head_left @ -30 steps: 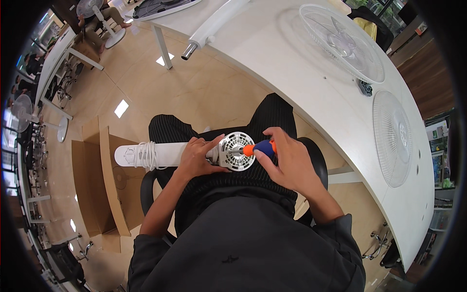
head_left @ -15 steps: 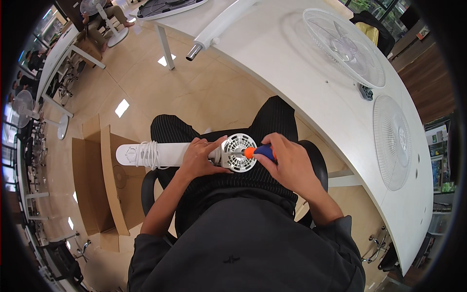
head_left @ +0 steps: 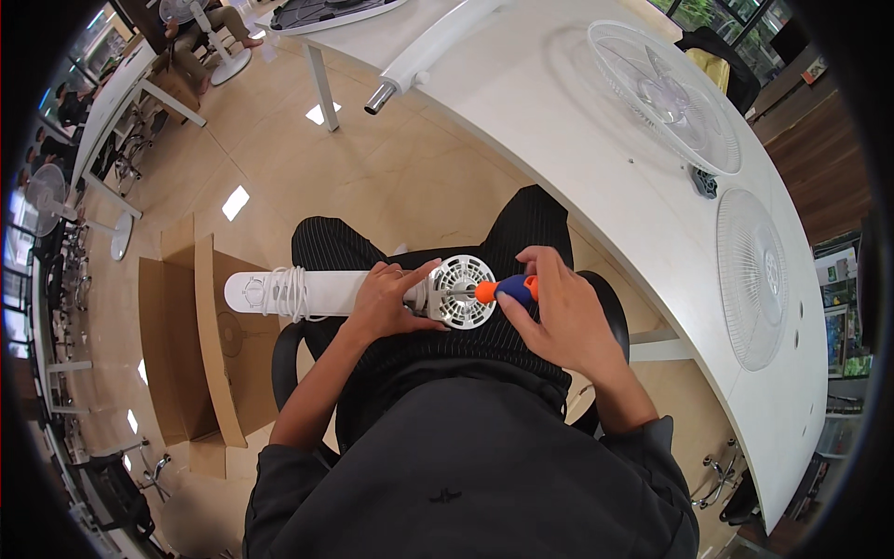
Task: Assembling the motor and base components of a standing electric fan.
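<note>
Across my lap lies a white fan body (head_left: 340,293), its round slotted motor housing (head_left: 463,314) at the right end. A white power cord (head_left: 291,296) is wound round its left part. My left hand (head_left: 384,303) is closed round the neck beside the housing, thumb and forefinger reaching its edge. In my right hand (head_left: 563,317) is a screwdriver (head_left: 514,289) with a blue and orange handle. Its shaft points left over the housing; the tip's exact contact point is too small to make out.
A white table (head_left: 559,112) curves along the right. On it are a fan grille with blades (head_left: 656,93), another grille (head_left: 752,279), a small dark part (head_left: 704,182) and a white pole (head_left: 424,61) overhanging the edge. An opened cardboard box (head_left: 177,345) stands at left.
My right hand has shifted slightly right and its fingers have turned and loosened around the screwdriver handle. The left hand and fan body stay nearly in place.
</note>
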`<state>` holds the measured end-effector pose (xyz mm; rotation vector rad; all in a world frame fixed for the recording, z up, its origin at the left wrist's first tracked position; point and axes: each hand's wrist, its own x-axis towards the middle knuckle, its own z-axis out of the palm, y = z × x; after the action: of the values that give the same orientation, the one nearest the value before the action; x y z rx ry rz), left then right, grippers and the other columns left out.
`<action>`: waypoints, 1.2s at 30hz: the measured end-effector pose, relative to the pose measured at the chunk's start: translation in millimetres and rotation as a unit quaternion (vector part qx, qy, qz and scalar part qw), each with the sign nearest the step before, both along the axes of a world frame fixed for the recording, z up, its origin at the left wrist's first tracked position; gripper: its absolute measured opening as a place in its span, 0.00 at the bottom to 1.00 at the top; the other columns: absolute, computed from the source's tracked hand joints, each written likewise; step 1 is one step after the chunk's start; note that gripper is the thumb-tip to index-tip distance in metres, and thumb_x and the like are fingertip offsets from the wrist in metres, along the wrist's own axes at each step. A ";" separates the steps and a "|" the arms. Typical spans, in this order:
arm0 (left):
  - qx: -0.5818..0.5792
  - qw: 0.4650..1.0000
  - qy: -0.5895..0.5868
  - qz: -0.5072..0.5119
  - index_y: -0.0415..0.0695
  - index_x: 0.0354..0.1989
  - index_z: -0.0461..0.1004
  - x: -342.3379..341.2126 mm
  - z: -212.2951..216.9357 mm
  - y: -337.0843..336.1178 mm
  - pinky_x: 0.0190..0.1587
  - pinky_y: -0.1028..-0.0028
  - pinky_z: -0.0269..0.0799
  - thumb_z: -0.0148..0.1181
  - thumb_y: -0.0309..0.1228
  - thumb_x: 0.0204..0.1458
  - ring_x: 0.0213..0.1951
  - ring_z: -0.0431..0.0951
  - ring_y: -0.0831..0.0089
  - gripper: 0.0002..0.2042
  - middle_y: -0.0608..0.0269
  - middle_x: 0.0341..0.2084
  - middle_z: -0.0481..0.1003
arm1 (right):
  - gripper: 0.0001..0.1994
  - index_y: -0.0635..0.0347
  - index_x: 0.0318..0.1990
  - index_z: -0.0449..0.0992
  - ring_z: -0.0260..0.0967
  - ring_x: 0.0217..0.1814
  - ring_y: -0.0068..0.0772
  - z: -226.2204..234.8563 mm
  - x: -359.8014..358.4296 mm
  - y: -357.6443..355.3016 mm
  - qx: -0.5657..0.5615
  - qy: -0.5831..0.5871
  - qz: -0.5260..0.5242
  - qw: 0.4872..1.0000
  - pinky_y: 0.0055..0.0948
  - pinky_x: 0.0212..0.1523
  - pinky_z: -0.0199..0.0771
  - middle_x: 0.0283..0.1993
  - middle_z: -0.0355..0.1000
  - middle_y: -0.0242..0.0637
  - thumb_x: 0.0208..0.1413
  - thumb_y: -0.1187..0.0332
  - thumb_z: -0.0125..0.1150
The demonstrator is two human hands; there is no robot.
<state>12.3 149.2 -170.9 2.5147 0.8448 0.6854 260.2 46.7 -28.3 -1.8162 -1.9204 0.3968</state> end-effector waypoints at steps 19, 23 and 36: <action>-0.003 1.000 0.013 -0.002 0.51 0.65 0.70 -0.1 2.0 0.5 0.47 0.67 0.67 0.81 0.54 0.25 0.35 0.78 0.65 0.51 0.62 0.37 0.83 | 0.22 0.64 0.46 0.65 0.75 0.28 0.50 -5.0 1.7 6.7 0.055 0.046 0.061 0.996 0.41 0.29 0.74 0.31 0.72 0.45 0.58 0.56 0.67; -0.024 0.999 0.026 0.006 0.51 0.65 0.70 -2.3 3.7 -2.1 0.48 0.67 0.67 0.81 0.54 0.25 0.36 0.78 0.65 0.51 0.63 0.37 0.83 | 0.22 0.65 0.48 0.66 0.76 0.38 0.50 7.8 -11.3 6.1 -0.118 0.011 -0.024 0.993 0.42 0.34 0.74 0.38 0.73 0.48 0.60 0.55 0.65; -0.014 1.000 0.025 0.006 0.51 0.66 0.70 -3.6 1.2 -2.0 0.49 0.67 0.68 0.81 0.55 0.24 0.37 0.79 0.65 0.52 0.60 0.39 0.83 | 0.21 0.64 0.51 0.66 0.76 0.34 0.50 1.5 -1.4 4.8 0.101 -0.003 0.009 0.995 0.40 0.33 0.75 0.34 0.74 0.46 0.60 0.59 0.65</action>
<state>8.7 147.2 -169.7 2.5138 0.8819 0.6121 258.8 51.5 -26.8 -1.6709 -1.9077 0.1946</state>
